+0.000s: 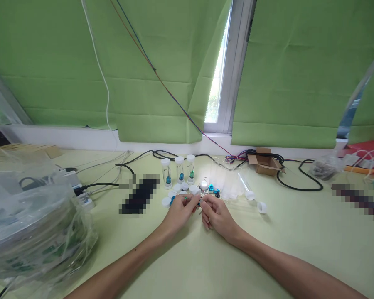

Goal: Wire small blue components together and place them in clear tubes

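Note:
My left hand and my right hand meet above the table, fingertips pinched together around a small dark piece with thin metal bits, too small to name. Fingers cover most of it. Just behind them lie several white caps and small blue parts with bent metal wires. Three clear tubes stand upright with white caps at both ends, two holding blue pieces and one a green piece. To the right, several clear tubes lie on their sides, and a loose white cap rests beyond.
A plastic-wrapped spool fills the left side of the pale table. Behind it are power plugs and cables. An open cardboard box and black cable lie at the back right. Green blinds hang behind.

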{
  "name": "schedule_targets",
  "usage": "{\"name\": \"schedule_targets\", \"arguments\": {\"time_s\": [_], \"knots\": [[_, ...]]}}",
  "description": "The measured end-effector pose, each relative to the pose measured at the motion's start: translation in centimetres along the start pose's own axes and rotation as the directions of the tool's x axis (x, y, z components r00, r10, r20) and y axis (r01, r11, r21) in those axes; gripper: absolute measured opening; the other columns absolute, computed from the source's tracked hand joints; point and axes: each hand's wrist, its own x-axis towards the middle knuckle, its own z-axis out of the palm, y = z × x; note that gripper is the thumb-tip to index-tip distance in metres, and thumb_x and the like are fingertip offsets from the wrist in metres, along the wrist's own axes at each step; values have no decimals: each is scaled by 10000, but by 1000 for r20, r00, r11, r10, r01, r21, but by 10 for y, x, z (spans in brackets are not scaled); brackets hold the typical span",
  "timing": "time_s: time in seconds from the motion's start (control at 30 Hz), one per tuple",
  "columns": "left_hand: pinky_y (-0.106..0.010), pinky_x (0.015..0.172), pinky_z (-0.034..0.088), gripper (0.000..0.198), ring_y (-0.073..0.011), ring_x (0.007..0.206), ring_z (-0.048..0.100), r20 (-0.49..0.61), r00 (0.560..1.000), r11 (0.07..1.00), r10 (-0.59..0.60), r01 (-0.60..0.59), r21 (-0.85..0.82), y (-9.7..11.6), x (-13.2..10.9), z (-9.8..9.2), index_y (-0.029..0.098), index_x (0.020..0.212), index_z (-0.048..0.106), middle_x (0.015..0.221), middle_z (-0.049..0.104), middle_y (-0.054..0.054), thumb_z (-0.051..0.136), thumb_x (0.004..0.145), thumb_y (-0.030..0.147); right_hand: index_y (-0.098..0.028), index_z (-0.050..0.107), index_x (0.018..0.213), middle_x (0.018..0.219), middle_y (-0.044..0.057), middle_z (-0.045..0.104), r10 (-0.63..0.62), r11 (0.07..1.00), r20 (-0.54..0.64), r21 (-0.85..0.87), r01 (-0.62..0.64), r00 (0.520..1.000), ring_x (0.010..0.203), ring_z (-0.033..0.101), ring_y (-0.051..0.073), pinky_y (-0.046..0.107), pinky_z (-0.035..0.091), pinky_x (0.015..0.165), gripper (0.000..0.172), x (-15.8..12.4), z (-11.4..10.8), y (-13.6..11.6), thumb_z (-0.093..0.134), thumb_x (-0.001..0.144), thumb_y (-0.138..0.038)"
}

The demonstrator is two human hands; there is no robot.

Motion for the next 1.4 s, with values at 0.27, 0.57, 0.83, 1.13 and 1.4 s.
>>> {"name": "schedule_targets", "arguments": {"time_s": [0.27, 0.57, 0.83, 1.13, 1.4], "knots": [[-261, 454, 198, 562, -96, 460, 281, -41, 996, 996, 78, -76, 43, -1, 2, 1, 179, 482, 418, 475, 326, 39, 499, 862, 585, -191, 508, 794, 479, -92, 419, 21, 1000, -22, -1, -21, 1000, 358, 399, 72, 205, 358, 375, 392, 0, 0, -1, 488, 922, -561], [-228, 411, 268, 419, -83, 392, 345, -40, 997, 996, 72, -74, -53, 3, -1, 0, 179, 702, 562, 498, 438, 58, 517, 870, 560, -190, 491, 717, 458, -74, 445, 58, 998, -92, 29, -56, 994, 340, 420, 77, 205, 346, 363, 468, 2, 0, 2, 442, 924, -607], [-217, 424, 343, 272, -71, 449, 452, -6, 993, 991, 115, -116, -65, 7, -5, 1, 185, 878, 589, 793, 621, -8, 617, 831, 451, -185, 485, 639, 422, -46, 479, 74, 997, -122, 37, -70, 990, 327, 414, 80, 211, 340, 361, 534, 4, -1, 7, 429, 911, -641], [-229, 529, 376, 218, -102, 550, 469, -22, 975, 969, 222, -218, 117, -1, -6, 1, 196, 904, 611, 695, 573, 19, 594, 864, 410, -189, 499, 601, 347, -43, 456, 90, 995, -140, -37, -96, 986, 299, 374, 85, 222, 313, 370, 583, 4, 0, 5, 382, 906, -672], [-242, 536, 361, 241, -119, 552, 478, -95, 962, 917, 255, -209, 339, -3, -3, -1, 181, 795, 592, 645, 558, 20, 589, 858, 414, -196, 515, 687, 384, -80, 406, -36, 979, -349, -199, -36, 936, 335, 382, 95, 226, 326, 403, 438, 2, -3, -1, 445, 937, -549]]}}
